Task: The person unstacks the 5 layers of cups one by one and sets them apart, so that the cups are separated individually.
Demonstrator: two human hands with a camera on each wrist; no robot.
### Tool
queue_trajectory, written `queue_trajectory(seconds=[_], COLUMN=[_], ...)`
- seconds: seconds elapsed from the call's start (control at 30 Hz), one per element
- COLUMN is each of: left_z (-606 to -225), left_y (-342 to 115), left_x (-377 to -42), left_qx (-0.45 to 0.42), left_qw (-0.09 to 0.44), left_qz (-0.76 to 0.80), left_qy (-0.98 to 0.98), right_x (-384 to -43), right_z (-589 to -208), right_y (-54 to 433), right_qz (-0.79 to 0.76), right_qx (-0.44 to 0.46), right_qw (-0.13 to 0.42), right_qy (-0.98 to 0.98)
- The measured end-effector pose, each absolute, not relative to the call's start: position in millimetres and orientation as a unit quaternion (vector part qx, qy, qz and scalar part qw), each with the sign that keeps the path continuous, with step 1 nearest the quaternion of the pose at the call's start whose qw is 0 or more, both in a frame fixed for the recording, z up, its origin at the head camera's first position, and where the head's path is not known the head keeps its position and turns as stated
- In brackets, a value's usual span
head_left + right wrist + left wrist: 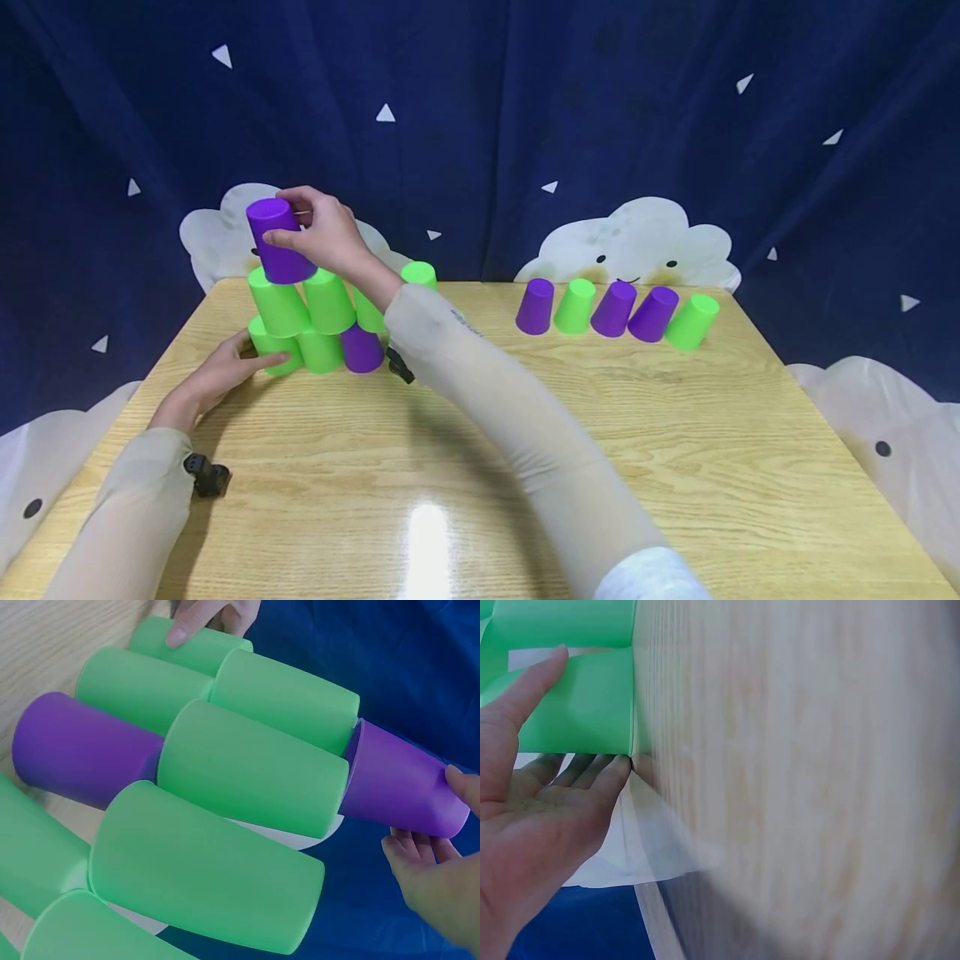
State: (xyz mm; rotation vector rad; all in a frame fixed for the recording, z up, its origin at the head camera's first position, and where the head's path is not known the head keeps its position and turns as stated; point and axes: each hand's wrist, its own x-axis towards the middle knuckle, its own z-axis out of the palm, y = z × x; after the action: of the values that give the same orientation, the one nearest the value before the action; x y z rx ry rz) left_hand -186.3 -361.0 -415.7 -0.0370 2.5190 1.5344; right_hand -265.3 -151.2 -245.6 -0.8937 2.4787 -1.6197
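Observation:
On the left of the table, upside-down cups form a stack of two rows. My right hand [327, 233] holds a purple cup [272, 246] by its upper part, thumb in front and fingers behind. That cup is mouth down, its rim right at the tops of two green cups, the left one [276, 304] and its neighbour [328, 304]. My left hand [219, 375] grips the leftmost bottom green cup [283, 344], thumb across its front. In the left wrist view the fingers [604, 771] reach behind it. A purple cup [363, 350] stands in the bottom row.
Several upside-down cups stand in a line at the back right, among them a purple cup [535, 308] and a green cup [693, 323]. Another green top-row cup [418, 272] shows behind my right forearm. A dark blue curtain [465, 142] hangs behind the wooden table [637, 467].

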Motion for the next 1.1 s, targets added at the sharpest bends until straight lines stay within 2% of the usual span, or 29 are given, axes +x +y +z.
queue_trajectory(seconds=[0.63,1.1], left_z=[-416.0,-415.2], left_y=[-373.7,-374.9], left_x=[-176.0,-176.2], left_qx=[-0.016,-0.024], left_qw=[0.094,0.095], left_qz=[0.510,0.512], left_qy=[0.855,0.853], right_x=[-253.8,-246.8], right_z=[-228.4,-245.5], right_y=[-94.2,-0.1], right_qz=[-0.617,-0.665], right_qx=[-0.367,-0.371], right_qw=[0.021,0.002], right_qy=[0.696,0.649])
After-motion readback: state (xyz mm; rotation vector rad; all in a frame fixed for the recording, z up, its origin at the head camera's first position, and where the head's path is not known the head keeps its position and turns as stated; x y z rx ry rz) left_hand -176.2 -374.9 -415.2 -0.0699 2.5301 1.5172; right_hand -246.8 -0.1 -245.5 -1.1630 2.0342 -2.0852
